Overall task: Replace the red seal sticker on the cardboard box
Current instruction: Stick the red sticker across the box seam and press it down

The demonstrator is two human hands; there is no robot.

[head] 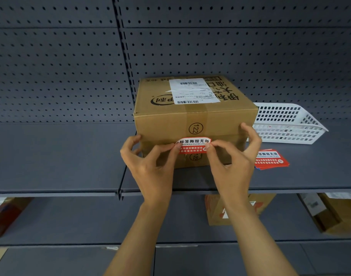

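My left hand: thumb and forefinger pinched on the left end of the red-and-white paper seal sticker, other fingers spread against the box front.
My right hand: pinched the same way on the sticker's right end.
Sticker's place: at the middle of the near face of the brown cardboard box, over the tape seam; whether it is stuck down I cannot tell.
Sticker's handling: I judge it light, thin, floppy, tearable and tacky; best held by the two short ends, kept taut.
Box: stiff, taped; one, on the grey metal shelf.
Spare red stickers: small stack, count unclear, right of the box.
White plastic mesh basket: one, further right and back.
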